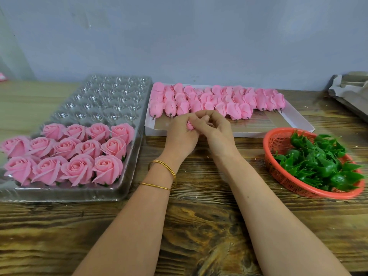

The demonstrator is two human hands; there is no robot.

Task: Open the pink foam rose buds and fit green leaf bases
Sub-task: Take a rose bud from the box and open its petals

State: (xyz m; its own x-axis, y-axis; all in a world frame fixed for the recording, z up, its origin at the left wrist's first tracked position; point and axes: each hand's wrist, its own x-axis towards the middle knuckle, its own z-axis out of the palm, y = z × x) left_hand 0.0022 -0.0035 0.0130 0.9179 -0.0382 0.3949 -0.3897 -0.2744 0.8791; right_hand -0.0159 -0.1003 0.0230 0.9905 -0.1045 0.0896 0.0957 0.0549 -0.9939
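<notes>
Landmark: one shallow white cardboard box, flat, brown-lined floor, at the back of a rough-grained wooden table. Inside it, along its far edge, lie closed buds: soft matte pink foam, teardrop shaped, short dark stubs at the base, about three overlapping rows, too crowded to count. Over the box's near left rim the left hand and right hand meet, fingers of both curled round one pink foam bud, mostly hidden between them. Two thin gold bangles on the left wrist. Left of the box, a clear glossy plastic tray with round moulded cups; thirteen opened roses, layered petals, fill its near end in rows of four, five, four. Right of the box and nearer, one oval red mesh basket heaped with shiny green leaf bases, spiky sepals, tangled beyond counting.
</notes>
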